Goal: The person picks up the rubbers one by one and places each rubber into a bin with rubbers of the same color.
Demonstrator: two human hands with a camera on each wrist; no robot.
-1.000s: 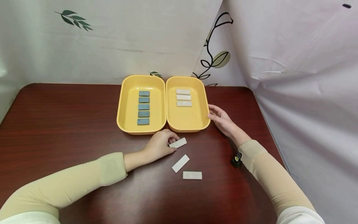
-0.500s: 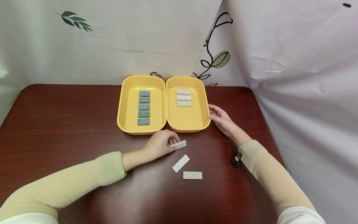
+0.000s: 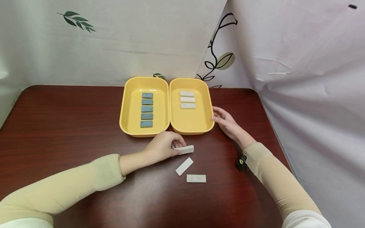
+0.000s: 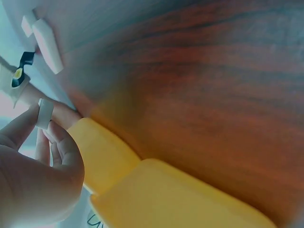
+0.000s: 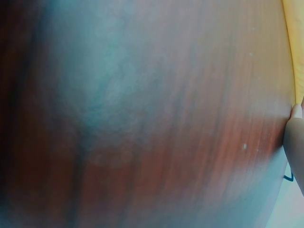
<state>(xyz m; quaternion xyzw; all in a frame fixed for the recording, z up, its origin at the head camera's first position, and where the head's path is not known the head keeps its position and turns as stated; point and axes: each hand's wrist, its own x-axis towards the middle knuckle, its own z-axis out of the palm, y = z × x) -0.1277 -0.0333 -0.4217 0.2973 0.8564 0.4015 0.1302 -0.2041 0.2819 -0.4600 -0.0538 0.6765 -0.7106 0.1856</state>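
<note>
My left hand (image 3: 163,145) pinches a white rectangular block (image 3: 185,149) by its left end, thumb on the near side and fingers curled behind. In the left wrist view the block (image 4: 44,113) stands out between thumb and fingertip. The hand is just in front of two yellow trays set side by side. My right hand (image 3: 227,123) rests its thumb and fingertips against the outer right side of the right tray (image 3: 196,122). Two more white blocks lie on the table, one slanted (image 3: 184,166) and one level (image 3: 196,178).
Three white blocks (image 3: 187,99) lie in a column in the right tray. The left tray (image 3: 131,126) holds several blue-grey blocks (image 3: 146,109) in a column. A white printed curtain (image 3: 128,41) stands behind the brown table (image 3: 71,120). A black device (image 3: 241,162) sits at the right wrist.
The left hand has tipped the white block up and moved it slightly right and toward the front. The right hand keeps its place at the tray.
</note>
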